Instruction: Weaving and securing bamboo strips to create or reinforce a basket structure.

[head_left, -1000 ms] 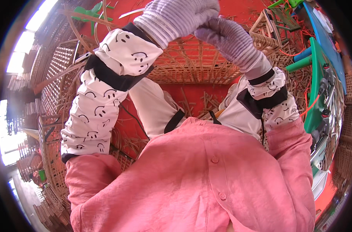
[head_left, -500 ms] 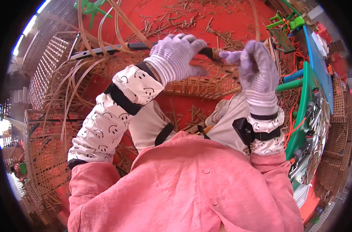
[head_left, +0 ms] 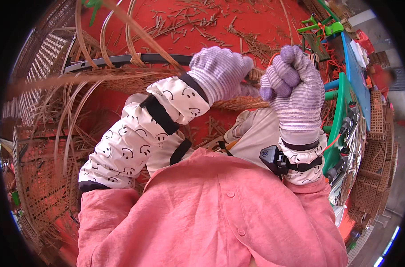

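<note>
Both hands wear purple-and-white striped knit gloves. My left hand (head_left: 221, 73) is closed over a dark curved frame bar (head_left: 160, 58), its fingers bent down on the far side. Between the hands, brown wrapping (head_left: 255, 74) covers a short stretch of the bar. My right hand (head_left: 294, 82) is raised just right of that wrapping with its fingers curled tightly in; whatever they pinch is hidden. An open-weave rattan panel (head_left: 240, 104) hangs below the bar over my legs. Long pale rattan strands (head_left: 130, 40) loop over the bar's left part.
Cut rattan scraps (head_left: 242, 38) litter the red floor (head_left: 176, 11). Stacked woven panels (head_left: 42, 173) stand at left. On the right are a green stool or table frame (head_left: 338, 129) with tools beside it, a blue board (head_left: 356, 80) and a green clamp-like object (head_left: 324, 27).
My right hand's fingers have curled into a tighter grip. My left hand has shifted right along the bar, closer to the right hand. A loose strand now sweeps across the left side.
</note>
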The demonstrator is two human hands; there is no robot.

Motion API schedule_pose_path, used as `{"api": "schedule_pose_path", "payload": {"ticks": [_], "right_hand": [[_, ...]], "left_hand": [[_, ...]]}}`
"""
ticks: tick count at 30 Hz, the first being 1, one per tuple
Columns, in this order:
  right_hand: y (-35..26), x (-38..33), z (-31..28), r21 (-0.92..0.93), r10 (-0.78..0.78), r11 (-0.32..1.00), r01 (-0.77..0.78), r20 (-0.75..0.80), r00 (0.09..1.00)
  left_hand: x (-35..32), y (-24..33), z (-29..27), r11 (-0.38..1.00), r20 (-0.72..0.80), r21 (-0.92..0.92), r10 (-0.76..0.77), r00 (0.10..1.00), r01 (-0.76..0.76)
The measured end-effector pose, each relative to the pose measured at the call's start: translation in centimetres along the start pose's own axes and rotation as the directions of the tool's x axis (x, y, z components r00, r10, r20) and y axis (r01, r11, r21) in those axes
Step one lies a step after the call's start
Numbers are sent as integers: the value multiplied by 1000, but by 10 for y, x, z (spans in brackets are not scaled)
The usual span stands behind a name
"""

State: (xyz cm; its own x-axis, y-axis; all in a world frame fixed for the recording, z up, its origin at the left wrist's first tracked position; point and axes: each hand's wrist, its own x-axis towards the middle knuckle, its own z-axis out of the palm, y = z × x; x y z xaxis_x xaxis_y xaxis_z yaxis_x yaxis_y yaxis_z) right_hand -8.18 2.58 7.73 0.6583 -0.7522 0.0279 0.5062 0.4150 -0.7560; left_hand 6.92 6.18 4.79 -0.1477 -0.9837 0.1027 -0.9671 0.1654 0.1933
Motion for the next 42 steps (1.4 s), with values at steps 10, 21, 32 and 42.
{"api": "schedule_pose_path", "payload": {"ticks": [10,21,32,42], "right_hand": [[7,-18,20,-215,58,974,-77,-90,994],[-17,-21,66,-336,161,915,-224,-205,965],[-25,3,80,-485,110,856,-180,-170,979],[-1,75,39,-470,132,844,-258,-284,950]], "left_hand": [[-24,-5,7,995,-74,-22,94,993,-96],[-27,2,16,995,-115,-101,-3,993,-9],[-39,5,30,995,-304,-99,-4,953,-27],[-49,7,21,977,-538,-91,114,835,-192]]}}
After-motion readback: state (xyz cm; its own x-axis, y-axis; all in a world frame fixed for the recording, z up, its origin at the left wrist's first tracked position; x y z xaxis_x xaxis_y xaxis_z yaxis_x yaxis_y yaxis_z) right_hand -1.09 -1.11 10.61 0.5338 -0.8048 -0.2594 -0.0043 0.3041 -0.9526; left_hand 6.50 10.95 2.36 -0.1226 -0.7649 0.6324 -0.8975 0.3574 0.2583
